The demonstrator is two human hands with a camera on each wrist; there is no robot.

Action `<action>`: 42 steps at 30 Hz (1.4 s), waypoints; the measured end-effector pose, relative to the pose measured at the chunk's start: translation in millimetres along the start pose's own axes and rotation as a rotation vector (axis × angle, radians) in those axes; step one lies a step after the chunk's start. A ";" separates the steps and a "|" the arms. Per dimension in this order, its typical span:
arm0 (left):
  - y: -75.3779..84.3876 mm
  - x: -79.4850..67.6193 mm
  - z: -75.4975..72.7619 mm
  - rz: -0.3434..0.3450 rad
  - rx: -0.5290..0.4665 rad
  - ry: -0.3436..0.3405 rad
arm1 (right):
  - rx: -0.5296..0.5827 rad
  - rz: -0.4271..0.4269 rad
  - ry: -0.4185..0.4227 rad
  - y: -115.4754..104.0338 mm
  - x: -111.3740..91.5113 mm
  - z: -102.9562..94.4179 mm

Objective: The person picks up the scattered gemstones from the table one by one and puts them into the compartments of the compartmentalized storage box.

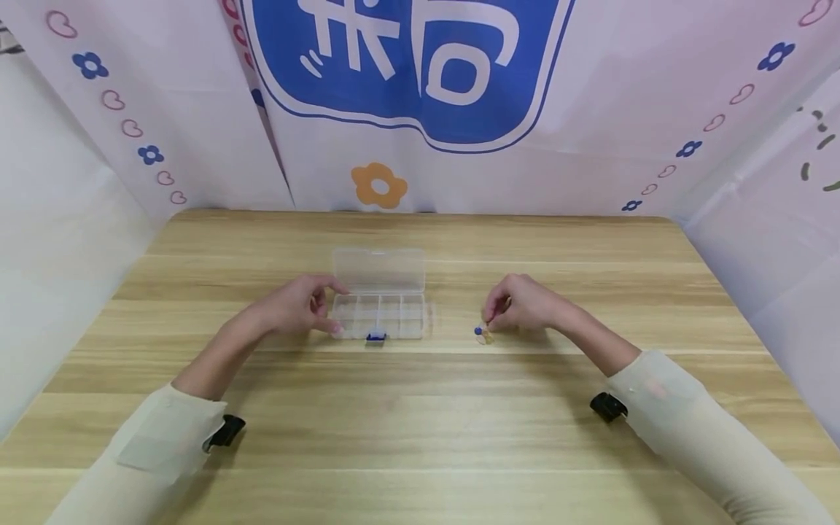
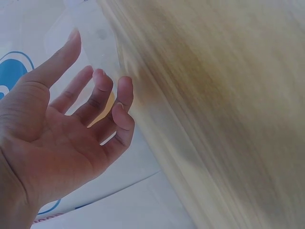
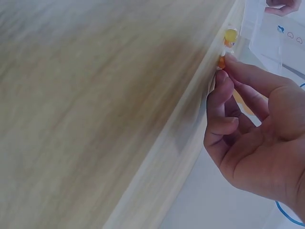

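A clear plastic compartment box (image 1: 402, 318) lies on the table with its see-through lid (image 1: 379, 270) raised at the back and a blue latch (image 1: 376, 337) at the front. My left hand (image 1: 292, 305) grips the box's left end, thumb at the front corner and index finger at the back. To the right of the box, my right hand (image 1: 525, 302) pinches a small orange bead (image 3: 221, 62) between thumb and index finger. Beside those fingertips lie a blue bead (image 1: 477, 331) and a yellow bead (image 3: 230, 36). The small beads' exact shapes are hard to make out.
Everything stands on a wood-grain table (image 1: 394, 430). Behind it hangs a white printed cloth (image 1: 459, 182), with more pale cloth on both sides. Each sleeve carries a black clip-like piece (image 1: 609, 407) near the cuff.
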State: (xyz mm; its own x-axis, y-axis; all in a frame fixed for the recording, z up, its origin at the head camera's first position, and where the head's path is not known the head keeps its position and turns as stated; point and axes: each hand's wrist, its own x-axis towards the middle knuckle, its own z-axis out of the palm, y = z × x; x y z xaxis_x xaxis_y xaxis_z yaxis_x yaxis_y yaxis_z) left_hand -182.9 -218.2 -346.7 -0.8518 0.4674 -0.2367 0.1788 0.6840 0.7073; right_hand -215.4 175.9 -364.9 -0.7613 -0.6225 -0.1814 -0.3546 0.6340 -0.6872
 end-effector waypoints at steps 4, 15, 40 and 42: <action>0.8 -0.2 0.6 -0.001 -0.007 -0.003 | -0.006 0.016 -0.005 0.4 -0.6 -0.1; 0.4 0.6 1.2 0.002 0.024 0.003 | -0.016 0.051 -0.013 -2.6 -2.2 -2.0; 5.2 -2.0 1.3 0.014 0.076 0.012 | 0.078 0.041 0.020 -21.3 10.5 2.3; 5.8 -2.1 1.2 0.009 0.085 0.012 | 0.077 0.038 0.020 -22.9 11.3 2.6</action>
State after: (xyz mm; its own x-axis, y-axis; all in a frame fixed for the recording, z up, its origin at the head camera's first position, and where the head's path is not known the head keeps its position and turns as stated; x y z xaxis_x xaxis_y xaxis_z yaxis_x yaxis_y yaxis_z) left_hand -179.4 -214.5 -343.0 -0.8554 0.4677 -0.2225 0.2270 0.7248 0.6505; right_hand -214.4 153.1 -353.1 -0.7845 -0.5886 -0.1952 -0.2829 0.6198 -0.7320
